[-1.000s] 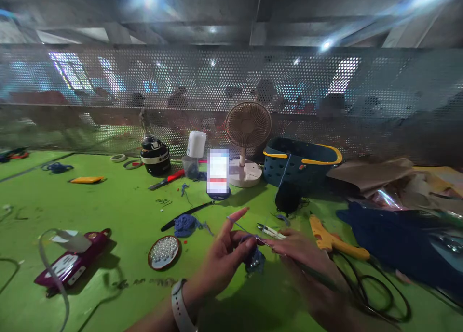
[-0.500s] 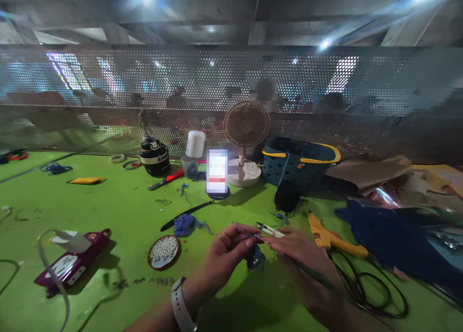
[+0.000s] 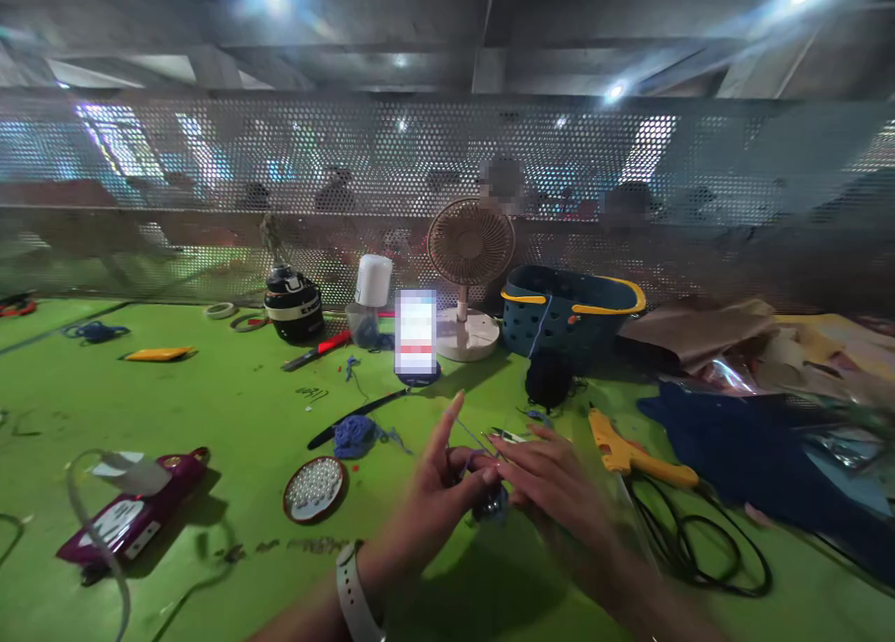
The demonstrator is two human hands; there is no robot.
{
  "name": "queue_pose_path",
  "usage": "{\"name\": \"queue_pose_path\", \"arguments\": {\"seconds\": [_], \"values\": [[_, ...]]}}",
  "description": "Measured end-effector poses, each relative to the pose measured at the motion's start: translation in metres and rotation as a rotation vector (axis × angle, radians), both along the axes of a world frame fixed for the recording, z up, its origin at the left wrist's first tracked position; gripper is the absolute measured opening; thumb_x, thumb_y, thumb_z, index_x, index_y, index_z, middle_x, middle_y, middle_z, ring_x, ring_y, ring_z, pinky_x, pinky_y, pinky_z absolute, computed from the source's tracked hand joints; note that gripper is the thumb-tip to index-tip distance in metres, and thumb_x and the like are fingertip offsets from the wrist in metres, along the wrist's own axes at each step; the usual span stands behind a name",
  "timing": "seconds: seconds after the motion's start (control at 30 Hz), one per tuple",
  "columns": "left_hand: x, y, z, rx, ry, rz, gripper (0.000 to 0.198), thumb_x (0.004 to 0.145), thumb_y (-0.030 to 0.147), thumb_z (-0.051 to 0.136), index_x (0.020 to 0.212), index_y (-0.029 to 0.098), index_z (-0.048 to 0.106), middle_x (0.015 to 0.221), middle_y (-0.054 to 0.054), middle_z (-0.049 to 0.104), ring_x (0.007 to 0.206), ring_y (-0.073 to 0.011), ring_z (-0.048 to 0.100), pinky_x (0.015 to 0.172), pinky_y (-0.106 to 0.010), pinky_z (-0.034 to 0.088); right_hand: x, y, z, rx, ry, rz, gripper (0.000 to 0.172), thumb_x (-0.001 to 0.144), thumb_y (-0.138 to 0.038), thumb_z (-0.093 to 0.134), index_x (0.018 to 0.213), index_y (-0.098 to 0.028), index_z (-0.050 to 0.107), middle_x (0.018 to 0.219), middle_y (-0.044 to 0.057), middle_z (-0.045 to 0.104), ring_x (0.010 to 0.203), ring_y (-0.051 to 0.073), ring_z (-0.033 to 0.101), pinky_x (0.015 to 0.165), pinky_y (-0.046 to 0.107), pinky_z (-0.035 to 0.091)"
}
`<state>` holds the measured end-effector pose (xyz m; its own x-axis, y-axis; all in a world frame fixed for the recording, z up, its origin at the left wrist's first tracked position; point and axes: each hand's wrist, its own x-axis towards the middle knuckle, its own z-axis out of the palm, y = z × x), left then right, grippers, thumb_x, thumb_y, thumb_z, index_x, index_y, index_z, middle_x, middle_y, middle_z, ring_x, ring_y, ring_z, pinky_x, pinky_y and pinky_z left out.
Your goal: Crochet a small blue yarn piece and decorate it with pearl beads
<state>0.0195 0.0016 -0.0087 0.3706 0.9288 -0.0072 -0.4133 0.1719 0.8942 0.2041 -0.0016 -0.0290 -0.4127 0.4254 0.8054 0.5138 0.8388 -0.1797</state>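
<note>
My left hand, with a white watch on its wrist, pinches a small piece of blue crochet work that carries shiny beads. Its index finger points up, and a strand of blue yarn runs down from it. My right hand is closed close against the left at the work. A crochet hook is in its fingers, mostly hidden by them now. Just beyond the fingertips lies a white, pointed tool, partly covered by my right hand. A dish of pearl beads and a blue yarn bundle lie to the left.
A yellow glue gun with a looped black cable lies at right, near dark blue cloth. Behind stand a phone, a fan and a basket. A purple power strip is at left.
My left index finger has straightened upward, lifting the yarn. My right hand has moved closer to the left, and the hook's shaft has gone mostly out of sight. The view has shifted slightly.
</note>
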Motion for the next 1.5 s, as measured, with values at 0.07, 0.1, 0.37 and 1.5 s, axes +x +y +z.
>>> {"name": "queue_pose_path", "arguments": {"seconds": [0.07,0.1,0.37,1.5], "values": [[0.002,0.000,-0.003,0.028,0.005,0.012,0.112,0.071,0.034,0.081,0.152,0.024,0.004,0.070,0.004,0.063,0.061,-0.0090,0.054,0.059,-0.022,0.039,-0.005,-0.001,0.000,-0.047,0.101,-0.003,0.032,0.093,-0.026,0.056,0.125,-0.031,0.060,0.118,0.004,0.072,0.102,0.021,0.067,0.100,0.045,0.045],[0.002,0.000,-0.004,0.043,0.016,0.018,0.112,0.071,0.034,0.080,0.152,0.024,0.004,0.069,0.004,0.062,0.061,-0.0091,0.053,0.059,-0.023,0.040,-0.009,-0.003,0.002,-0.091,0.172,-0.004,0.028,0.094,-0.028,0.055,0.121,-0.032,0.063,0.114,0.003,0.073,0.101,0.020,0.068,0.099,0.044,0.047],[0.000,-0.002,0.001,0.177,0.059,0.065,0.046,0.080,0.037,0.071,0.121,0.019,0.063,0.099,-0.009,0.072,0.097,-0.0203,0.063,0.088,-0.033,0.047,-0.022,-0.015,0.013,-0.483,0.664,-0.014,0.014,0.089,-0.034,0.062,0.096,-0.033,0.075,0.097,0.000,0.077,0.094,0.019,0.070,0.083,0.030,0.058],[-0.019,0.027,-0.010,0.383,0.324,0.454,0.036,0.083,0.045,0.062,0.105,0.017,0.066,0.105,-0.008,0.068,0.104,-0.0235,0.058,0.091,-0.034,0.042,0.000,0.017,0.014,-0.486,1.023,-0.013,0.027,0.082,-0.046,0.066,0.089,-0.021,0.071,0.090,0.004,0.077,0.087,0.023,0.070,0.085,0.039,0.052]]}}
